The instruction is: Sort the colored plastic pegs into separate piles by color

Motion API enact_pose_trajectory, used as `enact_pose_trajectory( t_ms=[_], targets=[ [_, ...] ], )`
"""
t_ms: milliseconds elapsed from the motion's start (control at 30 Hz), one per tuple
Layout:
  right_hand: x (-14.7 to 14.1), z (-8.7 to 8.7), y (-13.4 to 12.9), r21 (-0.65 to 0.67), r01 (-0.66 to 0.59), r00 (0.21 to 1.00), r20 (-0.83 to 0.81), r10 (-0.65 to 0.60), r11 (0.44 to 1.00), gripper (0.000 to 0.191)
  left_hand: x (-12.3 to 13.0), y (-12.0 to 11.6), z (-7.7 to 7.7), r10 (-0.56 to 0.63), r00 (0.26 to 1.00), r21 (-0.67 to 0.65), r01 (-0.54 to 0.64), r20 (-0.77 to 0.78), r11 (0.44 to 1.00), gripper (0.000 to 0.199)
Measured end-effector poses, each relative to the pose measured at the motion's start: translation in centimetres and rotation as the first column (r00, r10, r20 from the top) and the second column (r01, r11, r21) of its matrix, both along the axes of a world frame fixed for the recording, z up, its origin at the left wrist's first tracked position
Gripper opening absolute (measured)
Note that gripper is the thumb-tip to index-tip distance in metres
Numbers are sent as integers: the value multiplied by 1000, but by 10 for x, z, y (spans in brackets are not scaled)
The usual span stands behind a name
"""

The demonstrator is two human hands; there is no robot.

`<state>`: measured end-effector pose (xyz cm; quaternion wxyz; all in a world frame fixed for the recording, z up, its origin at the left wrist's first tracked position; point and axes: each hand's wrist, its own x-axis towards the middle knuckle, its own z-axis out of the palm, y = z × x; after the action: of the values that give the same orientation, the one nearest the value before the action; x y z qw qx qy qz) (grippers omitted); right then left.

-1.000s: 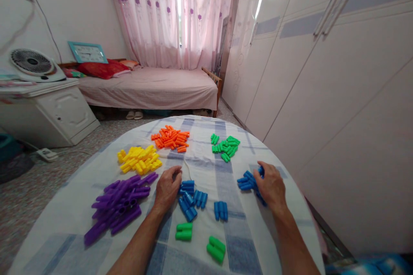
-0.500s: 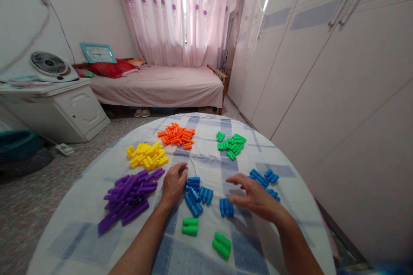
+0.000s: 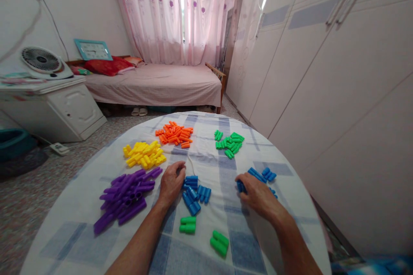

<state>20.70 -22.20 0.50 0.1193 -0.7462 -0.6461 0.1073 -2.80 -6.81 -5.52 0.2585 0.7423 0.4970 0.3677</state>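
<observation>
My right hand (image 3: pixel 258 193) grips a blue plastic building block (image 3: pixel 241 186), partly hidden by the fingers, beside the blue blocks (image 3: pixel 257 175) on the right. My left hand (image 3: pixel 171 182) rests on the cloth with thumb and forefinger apart and nothing visible in it. Just right of it lies a small group of blue blocks (image 3: pixel 192 202), made of joined tubes. Two green blocks (image 3: pixel 219 242) lie closer to me, apart from each other. Farther off is a green pile (image 3: pixel 230 144).
Left of my left hand is a purple pile (image 3: pixel 125 197) of long tubes. Behind it sit a yellow pile (image 3: pixel 144 154) and an orange pile (image 3: pixel 174 133). A thin white cord (image 3: pixel 192 164) crosses the checked tablecloth (image 3: pixel 200 258). Tall wardrobe doors (image 3: pixel 322 107) stand at the right.
My right hand has closed on the blue block that lay left of it and carried it right, towards the right-hand blue group. My left hand has stayed put. The view has shifted slightly.
</observation>
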Motion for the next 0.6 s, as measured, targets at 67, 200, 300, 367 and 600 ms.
enact_pose_trajectory(
  t_ms=[67,200,300,367,600],
  targets=[
    [16,3,-5,-4,89,996,29,-89,996,34,0,0,0,4,1000,-3,-4,-3,1000,32],
    [24,7,-1,152,172,982,54,-182,973,31,1,-1,0,12,1000,-1,-12,-5,1000,31],
    [0,5,11,290,117,993,-65,-102,950,25,1,-1,-1,9,1000,4,-9,-5,1000,30],
    [-25,0,18,317,27,983,-180,32,948,24,1,-1,-1,2,1000,2,-2,-11,1000,29],
    [-89,-28,26,232,-187,955,-185,232,955,48,0,0,-2,-11,1000,27,12,-15,1000,30]
  ],
)
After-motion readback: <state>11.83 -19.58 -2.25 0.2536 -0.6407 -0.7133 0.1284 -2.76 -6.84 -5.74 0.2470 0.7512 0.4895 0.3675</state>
